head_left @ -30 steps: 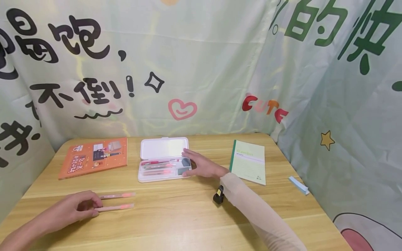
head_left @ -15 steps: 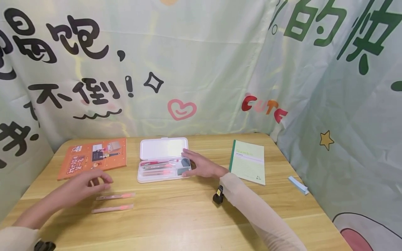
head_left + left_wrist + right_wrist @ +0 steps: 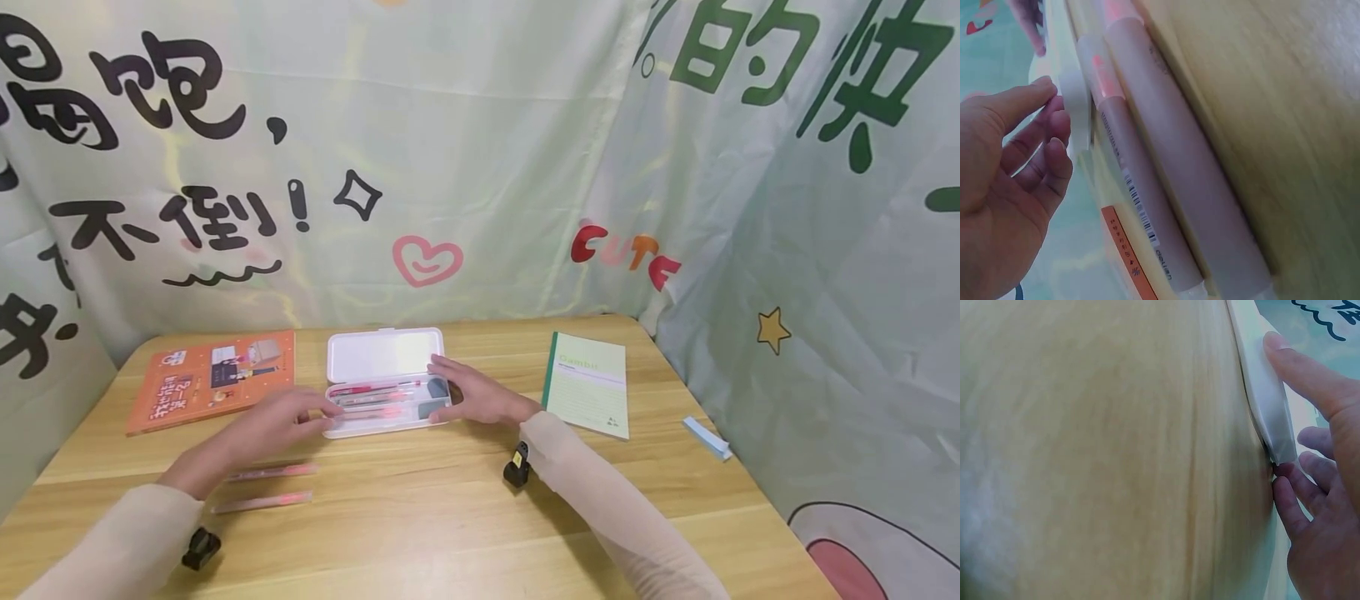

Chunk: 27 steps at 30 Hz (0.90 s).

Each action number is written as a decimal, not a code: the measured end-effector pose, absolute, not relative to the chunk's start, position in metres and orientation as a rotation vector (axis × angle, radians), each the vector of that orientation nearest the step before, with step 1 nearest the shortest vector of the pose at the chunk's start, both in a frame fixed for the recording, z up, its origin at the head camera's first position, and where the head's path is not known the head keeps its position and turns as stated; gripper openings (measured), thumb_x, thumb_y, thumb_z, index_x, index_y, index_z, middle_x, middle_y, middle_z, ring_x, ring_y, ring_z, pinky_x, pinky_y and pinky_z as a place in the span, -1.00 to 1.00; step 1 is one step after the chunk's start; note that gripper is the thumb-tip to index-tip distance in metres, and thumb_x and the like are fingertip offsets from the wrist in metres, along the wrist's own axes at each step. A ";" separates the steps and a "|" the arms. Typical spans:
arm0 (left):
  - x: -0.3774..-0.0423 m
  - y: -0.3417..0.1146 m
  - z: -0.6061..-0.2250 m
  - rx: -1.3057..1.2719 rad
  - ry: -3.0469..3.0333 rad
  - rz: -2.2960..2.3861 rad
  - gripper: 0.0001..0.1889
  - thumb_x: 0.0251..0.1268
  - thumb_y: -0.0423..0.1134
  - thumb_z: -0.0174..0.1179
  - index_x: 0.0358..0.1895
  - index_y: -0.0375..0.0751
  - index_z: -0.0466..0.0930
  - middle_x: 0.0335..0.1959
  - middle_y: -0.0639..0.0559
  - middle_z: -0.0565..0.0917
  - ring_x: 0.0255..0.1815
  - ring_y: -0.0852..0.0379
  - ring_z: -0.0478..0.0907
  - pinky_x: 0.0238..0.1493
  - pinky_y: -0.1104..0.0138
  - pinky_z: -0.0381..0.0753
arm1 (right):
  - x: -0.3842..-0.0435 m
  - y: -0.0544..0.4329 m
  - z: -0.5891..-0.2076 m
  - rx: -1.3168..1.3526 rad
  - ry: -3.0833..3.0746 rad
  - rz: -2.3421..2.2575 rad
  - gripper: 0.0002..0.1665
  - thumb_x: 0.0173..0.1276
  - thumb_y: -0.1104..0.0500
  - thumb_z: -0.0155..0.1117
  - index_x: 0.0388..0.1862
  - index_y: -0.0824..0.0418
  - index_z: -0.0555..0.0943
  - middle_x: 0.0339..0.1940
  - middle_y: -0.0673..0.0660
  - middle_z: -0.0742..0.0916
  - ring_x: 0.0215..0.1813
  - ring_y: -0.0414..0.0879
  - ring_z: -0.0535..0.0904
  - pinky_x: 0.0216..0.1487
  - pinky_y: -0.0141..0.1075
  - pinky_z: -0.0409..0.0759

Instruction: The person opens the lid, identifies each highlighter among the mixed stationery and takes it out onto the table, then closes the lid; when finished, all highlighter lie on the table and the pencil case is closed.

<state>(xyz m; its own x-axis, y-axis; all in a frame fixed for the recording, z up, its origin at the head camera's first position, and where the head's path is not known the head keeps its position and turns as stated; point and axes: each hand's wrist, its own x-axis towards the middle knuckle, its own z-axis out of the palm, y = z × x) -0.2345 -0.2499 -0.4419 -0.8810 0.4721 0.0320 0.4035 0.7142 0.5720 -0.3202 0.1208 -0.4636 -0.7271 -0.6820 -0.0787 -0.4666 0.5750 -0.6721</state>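
Note:
A white plastic pencil case lies with its lid raised at the back of the table. Several pens and two grey pieces are inside. My right hand holds the case's right end; in the right wrist view the thumb lies against its front side, the fingers bent at its end. At the left end is my left hand, fingers loosely bent and apparently holding nothing. Two pink-capped pens, a rear one and a front one, lie on the table near my left forearm.
An orange book lies at the back left, partly behind my left hand. On the right are a pale green notebook and a small light-blue strip. A printed cloth hangs behind the wooden table.
My left hand has let go of the front pen on the table, risen, and moved right and away from me to the pencil case's left end. My right hand stays on the case.

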 end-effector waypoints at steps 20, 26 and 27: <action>-0.244 -0.228 -0.445 0.808 2.892 0.631 -0.85 0.52 -0.28 0.40 0.02 0.01 0.85 -0.05 0.16 0.85 -0.02 0.16 0.76 0.02 0.13 0.81 | -0.320 0.122 -0.464 -0.928 2.477 -0.913 0.15 0.42 -0.19 0.57 0.81 0.02 0.18 0.88 -0.06 0.04 0.88 0.01 -0.12 0.83 0.08 -0.07; -0.251 -0.222 -0.442 0.811 2.929 0.463 -0.91 0.47 -0.26 0.45 -0.08 0.02 0.87 -0.12 0.17 0.85 -0.07 0.17 0.76 0.05 0.08 0.81 | -0.320 0.122 -0.463 -0.940 2.476 -0.921 0.15 0.43 -0.18 0.57 0.81 0.06 0.18 0.89 -0.02 0.04 0.88 0.03 -0.11 0.83 0.10 -0.07; -0.251 -0.221 -0.442 0.816 2.937 0.427 -0.91 0.46 -0.25 0.46 -0.08 0.02 0.87 -0.12 0.17 0.86 -0.07 0.17 0.76 0.06 0.07 0.81 | -0.319 0.122 -0.463 -0.943 2.475 -0.922 0.16 0.43 -0.18 0.57 0.81 0.06 0.18 0.89 -0.02 0.04 0.88 0.03 -0.11 0.83 0.10 -0.07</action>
